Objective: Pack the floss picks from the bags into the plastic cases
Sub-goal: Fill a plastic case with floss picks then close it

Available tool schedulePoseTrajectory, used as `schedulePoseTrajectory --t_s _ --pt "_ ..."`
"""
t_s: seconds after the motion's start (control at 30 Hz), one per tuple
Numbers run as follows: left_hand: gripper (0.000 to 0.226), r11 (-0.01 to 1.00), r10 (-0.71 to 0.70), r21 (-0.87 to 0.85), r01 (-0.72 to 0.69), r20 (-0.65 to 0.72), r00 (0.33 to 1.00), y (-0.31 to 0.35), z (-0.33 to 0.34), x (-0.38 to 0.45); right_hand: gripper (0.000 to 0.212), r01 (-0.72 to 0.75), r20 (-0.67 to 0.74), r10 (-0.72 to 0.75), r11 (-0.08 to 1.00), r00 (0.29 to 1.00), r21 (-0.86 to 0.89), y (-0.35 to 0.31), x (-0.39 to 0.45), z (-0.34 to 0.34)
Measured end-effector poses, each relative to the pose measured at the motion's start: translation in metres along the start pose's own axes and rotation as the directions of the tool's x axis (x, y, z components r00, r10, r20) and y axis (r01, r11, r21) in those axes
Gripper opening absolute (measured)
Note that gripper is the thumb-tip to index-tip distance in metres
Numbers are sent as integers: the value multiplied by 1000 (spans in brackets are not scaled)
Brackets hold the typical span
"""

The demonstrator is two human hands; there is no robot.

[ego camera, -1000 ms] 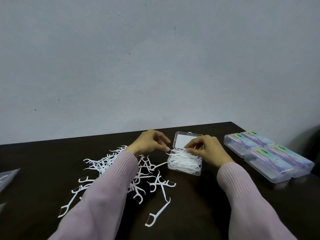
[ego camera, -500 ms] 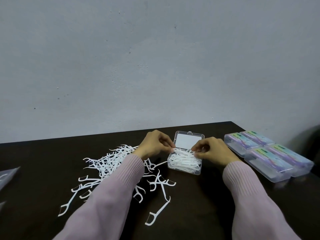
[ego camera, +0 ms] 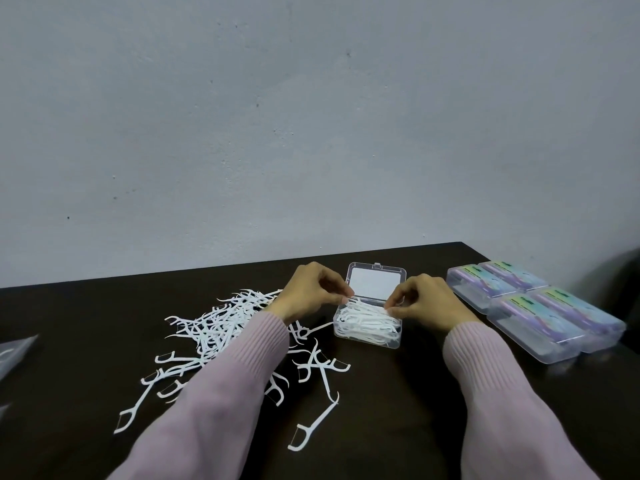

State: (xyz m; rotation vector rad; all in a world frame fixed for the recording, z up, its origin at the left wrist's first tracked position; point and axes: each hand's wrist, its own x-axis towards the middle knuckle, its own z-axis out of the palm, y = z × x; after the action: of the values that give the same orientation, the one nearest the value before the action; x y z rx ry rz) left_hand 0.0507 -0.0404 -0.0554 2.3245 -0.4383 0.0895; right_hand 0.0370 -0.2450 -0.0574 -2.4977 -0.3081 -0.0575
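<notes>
So there's a dark table [ego camera: 381,427] against a plain grey wall [ego camera: 311,116], and both hands are up at the open case [ego camera: 367,337], which sits roughly at the centre of the table. The case is clear plastic, lid [ego camera: 375,283] flipped back toward 12 o'clock, and it's already stuffed with white picks. The left hand [ego camera: 311,292] comes in from 9 o'clock of the case and the right hand [ego camera: 420,301] from 3 o'clock. Each has fingertips pinched tight on an end of a small bundle of picks [ego camera: 369,304] lying across the top of the pile in the case. Whether the bundle is touching the pile or just above it, can't tell.

The loose picks [ego camera: 221,323] are scattered at about 8 to 9 o'clock from the case, a tangled heap with strays running toward 6 o'clock. The left sleeve [ego camera: 221,393] lies right across that heap and hides a good part of it. One lone pick [ego camera: 313,427] sits at 6 o'clock of the case, between the two sleeves.

Off at 3 o'clock, well apart from the open case, four closed cases [ego camera: 535,311] with colourful labels are packed two by two, touching each other. At the far left edge, about 9 o'clock, a corner of a clear bag [ego camera: 15,351] pokes into view.
</notes>
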Motion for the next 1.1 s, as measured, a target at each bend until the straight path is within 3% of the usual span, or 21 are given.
schedulePoseTrajectory --t_s 0.37,0.53,0.7,0.93,1.1 --pt "14 999 40 -23 -42 -65 997 1 5 0 18 10 -38 -10 1000 999 -2 0 1 1" --pt "35 999 30 13 -31 93 995 4 6 -2 21 3 -2 -3 1000 1000 -4 2 2 2" --pt "35 998 42 43 -44 45 998 5 10 -4 15 -12 -30 11 1000 999 -16 4 3 2" --pt "22 996 70 57 -69 -10 998 6 7 -10 9 60 -125 -64 997 990 -38 -1 3 5" --pt "21 993 96 75 -95 -21 995 9 -9 -26 6 217 -159 -211 976 965 19 -20 -1 8"
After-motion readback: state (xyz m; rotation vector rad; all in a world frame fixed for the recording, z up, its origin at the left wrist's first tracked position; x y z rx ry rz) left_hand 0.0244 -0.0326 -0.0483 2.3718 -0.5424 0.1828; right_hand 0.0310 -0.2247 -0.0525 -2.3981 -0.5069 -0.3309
